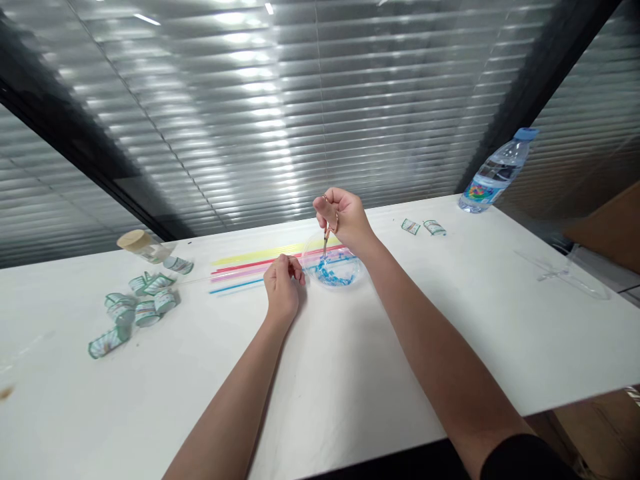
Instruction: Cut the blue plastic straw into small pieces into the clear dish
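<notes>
My right hand (344,217) is closed on small rose-gold scissors (327,237), blades pointing down into a clear round dish (334,267) that holds several short blue straw pieces (330,273). My left hand (283,287) is pinched on a blue straw (237,287) just left of the dish, fingers closed. Yellow, red and pink straws (250,261) lie side by side on the white table (320,373) behind my left hand.
A cluster of small green-and-white label rolls (135,310) lies at the left, with a beige-lidded jar (143,245) behind it. Two more rolls (423,227) and a tilted water bottle (495,173) are at the far right. A clear lid (565,275) rests near the right edge.
</notes>
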A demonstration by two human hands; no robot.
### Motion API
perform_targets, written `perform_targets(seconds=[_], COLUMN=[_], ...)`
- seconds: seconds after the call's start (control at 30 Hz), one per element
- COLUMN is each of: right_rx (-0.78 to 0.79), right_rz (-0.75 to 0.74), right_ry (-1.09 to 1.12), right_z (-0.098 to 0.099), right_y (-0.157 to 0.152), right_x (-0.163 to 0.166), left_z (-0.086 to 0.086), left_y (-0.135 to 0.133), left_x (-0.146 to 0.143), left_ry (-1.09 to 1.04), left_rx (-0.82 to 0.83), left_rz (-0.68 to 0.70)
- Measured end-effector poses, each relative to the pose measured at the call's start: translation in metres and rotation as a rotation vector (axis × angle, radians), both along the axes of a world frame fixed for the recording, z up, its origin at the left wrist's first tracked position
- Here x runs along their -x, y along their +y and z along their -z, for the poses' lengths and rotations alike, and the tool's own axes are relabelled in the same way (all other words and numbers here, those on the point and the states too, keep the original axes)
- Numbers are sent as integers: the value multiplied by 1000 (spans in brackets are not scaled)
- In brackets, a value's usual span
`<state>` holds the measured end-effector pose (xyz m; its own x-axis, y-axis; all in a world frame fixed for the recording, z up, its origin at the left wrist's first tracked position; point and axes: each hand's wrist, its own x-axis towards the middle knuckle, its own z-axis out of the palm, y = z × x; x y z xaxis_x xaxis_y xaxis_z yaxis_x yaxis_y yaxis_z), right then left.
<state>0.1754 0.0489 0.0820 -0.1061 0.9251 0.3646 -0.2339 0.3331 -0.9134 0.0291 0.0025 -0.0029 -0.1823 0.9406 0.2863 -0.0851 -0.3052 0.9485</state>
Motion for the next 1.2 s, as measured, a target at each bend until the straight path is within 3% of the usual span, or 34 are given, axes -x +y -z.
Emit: perform_targets(seconds=[0.7,1.2], right_rx=[-37,-21], right_rz=[84,5], right_ry=[31,8], right_z=[0,0], right_y=[2,0], right_x=[-2,-1], left_z=[0,-3], left_y=[0,-2], left_x=[1,0], left_ry=[25,-2], left_rx=[-7,-4], left_rz=[18,36])
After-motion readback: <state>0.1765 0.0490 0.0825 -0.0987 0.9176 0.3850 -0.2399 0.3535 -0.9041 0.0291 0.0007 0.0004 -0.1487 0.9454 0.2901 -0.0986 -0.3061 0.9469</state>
